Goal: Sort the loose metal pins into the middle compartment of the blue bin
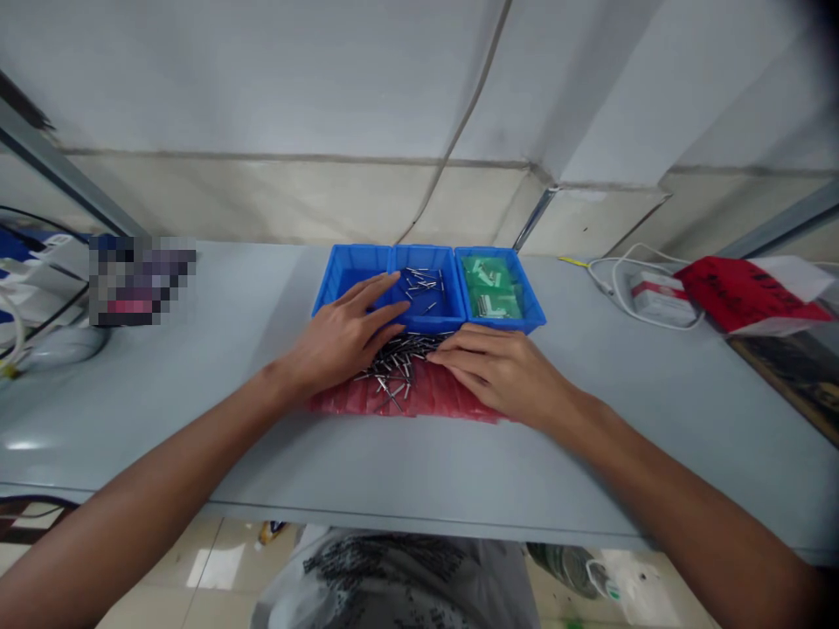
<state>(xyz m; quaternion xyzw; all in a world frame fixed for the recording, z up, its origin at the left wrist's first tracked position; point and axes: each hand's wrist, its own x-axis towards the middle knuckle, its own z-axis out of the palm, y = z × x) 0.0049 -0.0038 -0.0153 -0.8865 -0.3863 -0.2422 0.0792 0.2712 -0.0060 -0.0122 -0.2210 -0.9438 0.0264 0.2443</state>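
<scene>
A pile of small metal pins (399,360) lies on a red plastic sheet (452,393) in front of three blue bins. My left hand (347,336) is spread over the left side of the pile and the front of the left bin (354,260), holding nothing. At the pile's right side, my right hand (502,367) has its fingers close together at the pins; whatever is between the fingertips is too small to make out. Some loose pins lie in the middle bin (442,310). The right bin (534,310) holds green packets (488,275) with pale pieces.
On the right are a white box (662,297) with a cable around it and a red bag (747,293). A mouse (65,346), cables and a blurred-out item stand at the left. The wall rises behind the table (262,463).
</scene>
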